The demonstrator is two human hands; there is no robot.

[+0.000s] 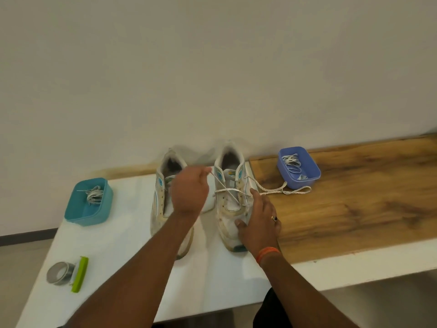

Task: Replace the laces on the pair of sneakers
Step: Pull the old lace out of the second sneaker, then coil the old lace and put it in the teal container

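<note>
Sneakers, two, stood at mid-frame on the surface (132, 235); the right sneaker (233, 204) carried a soft, limp lace (227, 190), best taken near its tip. Left hand (189, 192) pinched one lace end; right hand (259, 223), fingers spread, pressed the toe. Two tubs: teal tub (88, 202) left, blue tub (299, 168) right.

Plain room: bare wall (212, 67), wooden bench (354, 197).
</note>
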